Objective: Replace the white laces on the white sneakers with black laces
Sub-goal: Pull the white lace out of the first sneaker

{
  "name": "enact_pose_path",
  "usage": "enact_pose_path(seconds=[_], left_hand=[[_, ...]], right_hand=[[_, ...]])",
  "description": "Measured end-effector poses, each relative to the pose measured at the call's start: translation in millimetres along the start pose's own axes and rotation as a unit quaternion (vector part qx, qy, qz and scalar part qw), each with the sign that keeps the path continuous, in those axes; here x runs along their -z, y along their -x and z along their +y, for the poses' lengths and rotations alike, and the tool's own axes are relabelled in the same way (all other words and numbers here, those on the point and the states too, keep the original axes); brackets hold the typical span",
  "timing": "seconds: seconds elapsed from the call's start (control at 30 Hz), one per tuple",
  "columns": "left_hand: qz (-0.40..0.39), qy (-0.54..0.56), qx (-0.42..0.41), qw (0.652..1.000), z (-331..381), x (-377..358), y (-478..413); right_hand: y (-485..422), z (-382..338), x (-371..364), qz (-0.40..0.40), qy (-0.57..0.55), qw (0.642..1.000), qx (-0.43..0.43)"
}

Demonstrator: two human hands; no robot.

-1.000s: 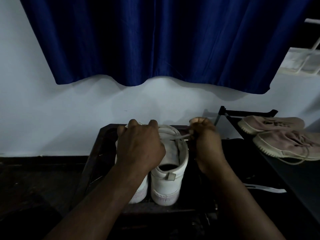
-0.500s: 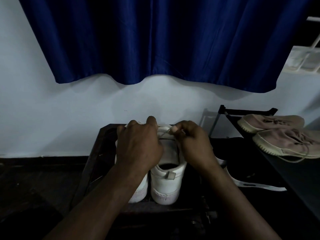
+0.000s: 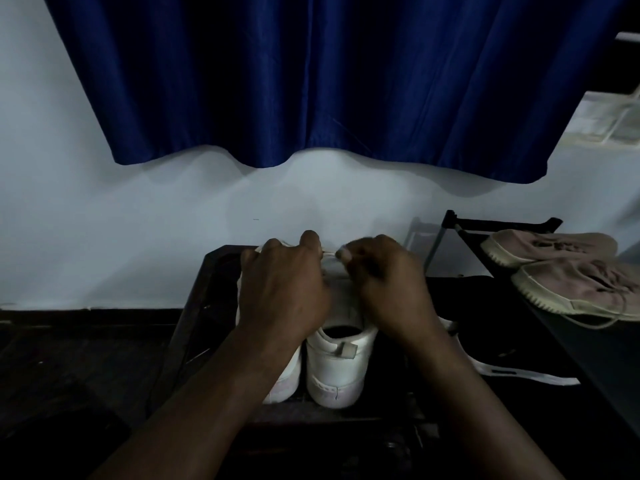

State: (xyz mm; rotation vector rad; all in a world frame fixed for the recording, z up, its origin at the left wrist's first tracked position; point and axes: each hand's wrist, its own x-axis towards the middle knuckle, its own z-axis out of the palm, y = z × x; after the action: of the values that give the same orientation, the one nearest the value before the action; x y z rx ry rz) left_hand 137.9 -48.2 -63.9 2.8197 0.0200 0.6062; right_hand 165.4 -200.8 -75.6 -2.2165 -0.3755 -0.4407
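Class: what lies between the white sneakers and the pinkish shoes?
Head view: a dark item with a white edge, too dim to identify, between white sneakers and pinkish shoes.

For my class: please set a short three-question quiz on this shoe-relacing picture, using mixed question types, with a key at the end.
1. True or false: the white sneakers stand with their heels toward the camera.
2. Where do the pinkish-beige sneakers lie? A) on the black rack to the right of the white pair; B) on the floor to the left of the white pair; C) stacked on the white pair.
3. Short answer: what does the right hand pinch?

Key: 1 true; 2 A; 3 a white lace.
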Motion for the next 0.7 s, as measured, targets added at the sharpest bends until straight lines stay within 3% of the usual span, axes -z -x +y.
enact_pose_path(seconds=[0.07, 0.2, 0.3, 0.37, 0.4, 0.47, 0.53, 0.6, 0.63, 0.67, 0.7], left_hand=[[-0.009, 0.006, 0.002, 1.0, -0.3, 0.1, 0.0], [0.001, 0.011, -0.003, 1.0, -1.2, -0.6, 0.0], [0.006, 0.009, 0.001, 1.0, -2.7, -2.7, 0.1], [0.011, 0.011, 0.004, 1.0, -2.9, -3.0, -0.3], [0.008, 0.012, 0.005, 1.0, -2.6, -3.2, -0.3], [0.002, 0.008, 0.005, 1.0, -1.1, -2.3, -0.1], [0.002, -0.002, 0.005, 1.0, 0.2, -1.4, -0.2], [-0.001, -0.001, 0.007, 1.0, 0.4, -1.0, -0.2], [-0.003, 0.001, 0.007, 1.0, 0.4, -0.8, -0.1], [-0.003, 0.002, 0.007, 1.0, 0.1, -0.7, -0.1], [-0.002, 0.002, 0.007, 1.0, 0.1, -0.6, 0.0]], right_hand=[[1.8, -4.6, -2.4, -0.058, 0.152, 0.986, 0.03], [1.5, -10.0, 1.9, -0.102, 0.227, 0.968, 0.022], [2.4, -6.6, -0.6, -0.046, 0.151, 0.987, 0.004], [2.0, -5.7, 0.0, -0.005, -0.049, 0.995, -0.086], [0.7, -6.3, 3.4, 0.032, -0.192, 0.972, -0.135], [-1.5, -7.5, 16.3, 0.086, -0.457, 0.865, -0.187], [-4.2, -7.3, 30.0, 0.107, -0.618, 0.754, -0.195], [-4.9, -6.9, 34.8, 0.095, -0.698, 0.681, -0.2], [-4.5, -8.7, 32.8, 0.084, -0.7, 0.679, -0.203], [-3.5, -10.4, 29.7, 0.079, -0.66, 0.719, -0.205], [-2.8, -9.3, 25.8, 0.084, -0.577, 0.788, -0.197]])
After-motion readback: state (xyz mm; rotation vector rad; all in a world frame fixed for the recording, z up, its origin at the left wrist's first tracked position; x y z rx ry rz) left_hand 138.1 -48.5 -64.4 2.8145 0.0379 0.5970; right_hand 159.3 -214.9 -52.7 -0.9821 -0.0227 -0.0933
